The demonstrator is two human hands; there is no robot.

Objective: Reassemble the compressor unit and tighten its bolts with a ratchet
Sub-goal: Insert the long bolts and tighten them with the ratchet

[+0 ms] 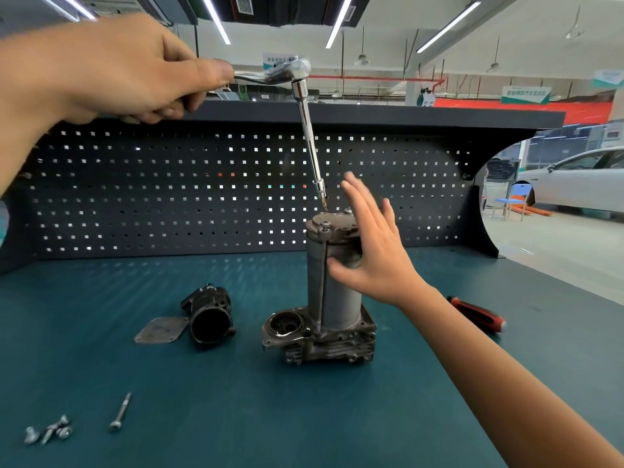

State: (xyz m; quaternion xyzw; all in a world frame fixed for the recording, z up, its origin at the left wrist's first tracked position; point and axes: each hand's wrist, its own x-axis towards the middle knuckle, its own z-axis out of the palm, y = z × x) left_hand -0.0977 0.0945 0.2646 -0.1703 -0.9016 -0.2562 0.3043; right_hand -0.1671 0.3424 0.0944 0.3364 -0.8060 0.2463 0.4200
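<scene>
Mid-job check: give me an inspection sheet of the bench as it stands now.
Surface: teal bench mat, dark pegboard behind.
Job's things: compressor unit upright; ratchet with long extension tilted, tip at the unit's top; black housing, flat plate, long bolt and short bolts lying loose to its left.
Clutter: red-handled tool on the right.
Hands: left hand grips the ratchet handle; right hand open beside the compressor unit, contact unclear.
Cables: nothing seen.
Surroundings: white car and blue chair beyond the bench.

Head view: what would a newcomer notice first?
The ratchet, gripped high at upper left by the left hand, slants its extension down to the top of the upright compressor unit mid-bench. The right hand is spread open beside it; loose bolts lie front left.
</scene>
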